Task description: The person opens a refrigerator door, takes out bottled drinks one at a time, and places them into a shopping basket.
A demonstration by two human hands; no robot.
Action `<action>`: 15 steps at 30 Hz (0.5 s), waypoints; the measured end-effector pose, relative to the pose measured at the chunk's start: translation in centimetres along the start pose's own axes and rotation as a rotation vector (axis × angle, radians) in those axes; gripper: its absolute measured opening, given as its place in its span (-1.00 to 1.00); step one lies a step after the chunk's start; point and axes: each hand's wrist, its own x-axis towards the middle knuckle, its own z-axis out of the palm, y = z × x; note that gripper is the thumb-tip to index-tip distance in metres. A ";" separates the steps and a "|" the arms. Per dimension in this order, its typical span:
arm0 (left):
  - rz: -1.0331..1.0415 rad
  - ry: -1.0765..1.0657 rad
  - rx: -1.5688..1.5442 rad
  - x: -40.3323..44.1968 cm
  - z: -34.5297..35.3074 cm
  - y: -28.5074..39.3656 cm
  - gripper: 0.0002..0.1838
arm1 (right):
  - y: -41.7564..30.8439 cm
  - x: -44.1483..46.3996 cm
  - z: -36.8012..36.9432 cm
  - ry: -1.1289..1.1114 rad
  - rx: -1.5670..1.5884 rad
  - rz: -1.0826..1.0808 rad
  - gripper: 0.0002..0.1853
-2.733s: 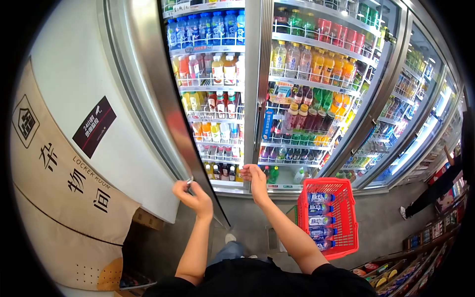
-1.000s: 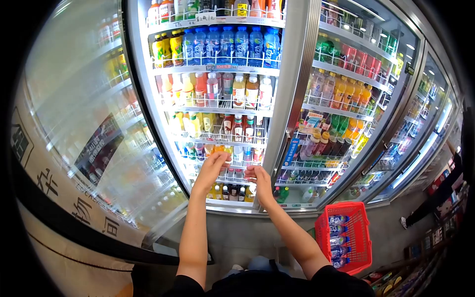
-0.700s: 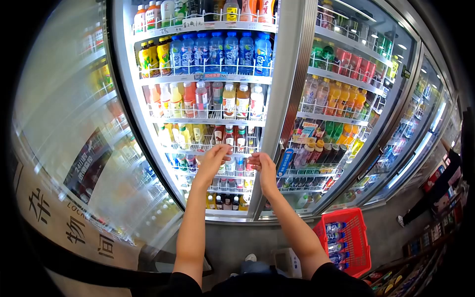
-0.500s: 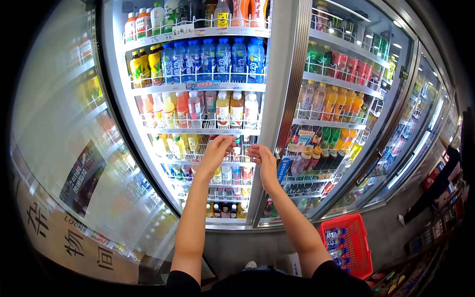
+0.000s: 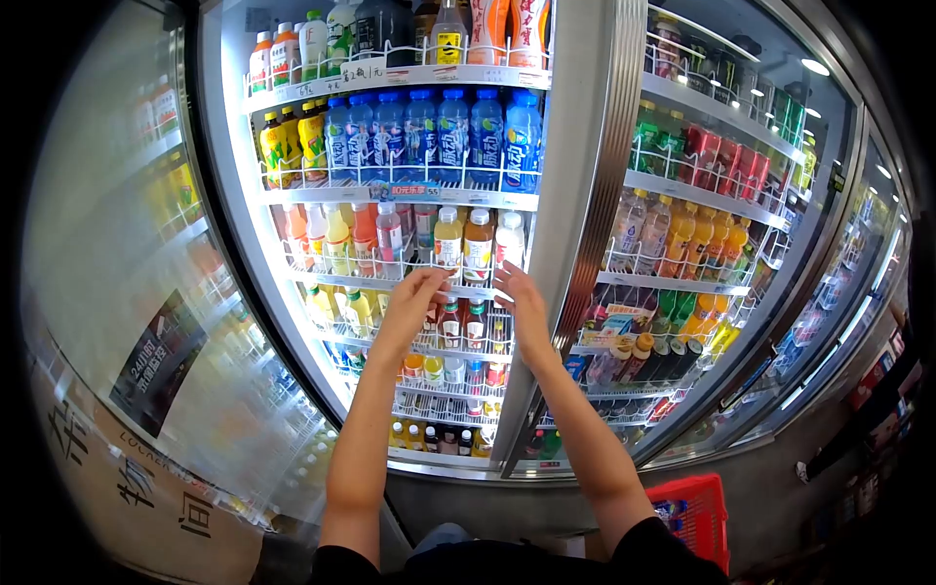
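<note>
My left hand (image 5: 414, 304) is raised before an open drinks fridge, its fingers loosely bent and apart with nothing in them. Facing it across a small gap is my right hand (image 5: 524, 307), fingers stretched and also holding nothing. Just above and between them stand an orange juice bottle (image 5: 448, 241), an amber drink bottle (image 5: 478, 244) and a white bottle (image 5: 509, 241) on a wire-fronted shelf. Dark red bottles (image 5: 448, 325) show between my hands on the shelf below. Higher up runs a row of blue drink bottles (image 5: 420, 132).
The open glass door (image 5: 107, 244) fills the left side. A metal post (image 5: 595, 195) divides this fridge from a shut glass-door one on the right. A red shopping basket (image 5: 717, 517) with blue-labelled bottles stands on the floor. Another person's leg (image 5: 848, 439) is at far right.
My view has shifted closer to the shelves, which sit lower and larger. Both hands stay raised and apart, now reaching the juice shelf's edge. Less of the basket shows.
</note>
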 end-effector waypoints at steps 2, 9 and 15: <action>0.080 0.025 0.023 1.8 0.5 0.4 -0.72 | 0.3 1.3 0.3 -0.027 0.012 -0.071 -0.46; 0.283 0.025 -0.023 8.0 3.2 1.9 -0.71 | -1.4 7.6 1.3 0.057 -0.245 -0.230 -0.40; 0.499 0.013 -0.088 16.2 5.4 4.2 -0.55 | -3.3 15.2 3.3 0.357 -0.582 -0.463 -0.37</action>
